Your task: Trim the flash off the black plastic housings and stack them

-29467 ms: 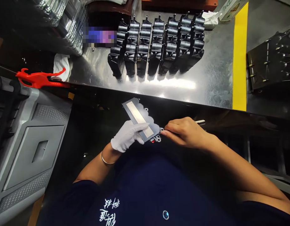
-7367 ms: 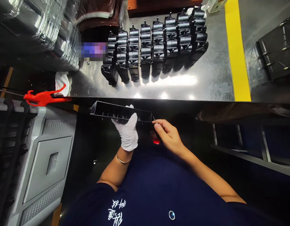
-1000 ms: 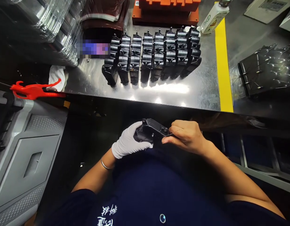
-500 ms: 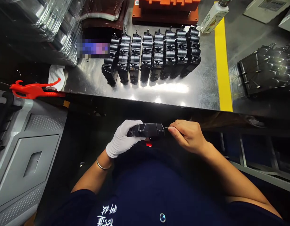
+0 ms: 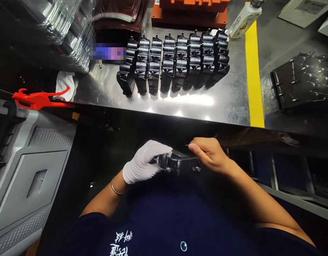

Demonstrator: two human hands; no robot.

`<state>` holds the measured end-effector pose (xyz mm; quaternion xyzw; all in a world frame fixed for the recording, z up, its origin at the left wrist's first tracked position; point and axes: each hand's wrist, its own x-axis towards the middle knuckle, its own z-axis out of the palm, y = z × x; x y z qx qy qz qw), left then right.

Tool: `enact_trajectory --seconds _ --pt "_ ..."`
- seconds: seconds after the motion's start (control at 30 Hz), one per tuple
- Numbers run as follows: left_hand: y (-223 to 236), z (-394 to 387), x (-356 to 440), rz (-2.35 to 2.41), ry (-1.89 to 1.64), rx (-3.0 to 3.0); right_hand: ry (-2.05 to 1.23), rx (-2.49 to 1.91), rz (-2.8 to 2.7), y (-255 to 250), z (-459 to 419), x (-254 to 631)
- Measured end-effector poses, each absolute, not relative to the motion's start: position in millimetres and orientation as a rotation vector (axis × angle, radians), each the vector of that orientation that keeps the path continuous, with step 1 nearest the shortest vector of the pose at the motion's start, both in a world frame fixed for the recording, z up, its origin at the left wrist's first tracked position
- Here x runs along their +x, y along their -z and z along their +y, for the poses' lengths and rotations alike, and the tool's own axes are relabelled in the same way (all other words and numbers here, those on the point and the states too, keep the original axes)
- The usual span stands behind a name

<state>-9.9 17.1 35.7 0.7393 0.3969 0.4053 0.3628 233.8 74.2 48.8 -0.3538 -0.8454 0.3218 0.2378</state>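
Observation:
My left hand (image 5: pixel 145 161), in a white glove, is closed around the left end of a black plastic part (image 5: pixel 179 163). The part is held in front of my body, tilted so that its top face and front side both show. Bare and closed, my right hand (image 5: pixel 209 152) pinches a thin pointed metal tool (image 5: pixel 187 145) whose tip sticks out to the left. The tip is above the part's right end and seems apart from it. Most of the tool is hidden in my fingers, so its exact kind does not show.
Several similar black plastic parts (image 5: pixel 167 67) stand in a row on the metal table (image 5: pixel 105 89). An orange-red fixture (image 5: pixel 190 19), a white bottle (image 5: pixel 246 20), a red air gun (image 5: pixel 39 99), a white cloth (image 5: pixel 65 85) and plastic-wrapped stacks (image 5: pixel 65 39) surround them. Yellow tape (image 5: pixel 254 78) crosses the table.
My left hand has turned the black plastic part and brought it slightly lower and to the right. My right hand has shifted slightly left, the tool tip no longer against the part's end.

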Motion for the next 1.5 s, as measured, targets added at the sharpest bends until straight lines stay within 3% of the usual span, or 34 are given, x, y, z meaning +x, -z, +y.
enact_trajectory --seconds 0.23,0.5,0.67,1.13,1.27,1.5 --pt "-24 19 -19 1.114 -1.109 1.880 -1.301 -0.648 -2.301 -60 73 244" --pt "-21 18 -21 0.998 -0.714 1.042 -0.775 -0.631 -2.454 -71 79 230" --pt "-21 21 -16 0.920 -0.690 0.983 -0.710 -0.489 -2.569 -74 80 222" --pt "-21 22 -8 0.990 -0.773 0.989 -0.425 -0.671 -2.487 -62 77 221" --pt "-21 22 -8 0.990 -0.760 1.017 -0.575 -0.662 -2.458 -63 77 220" --pt "-21 24 -13 0.997 -0.719 1.074 -1.130 -0.560 -2.240 -54 75 228"
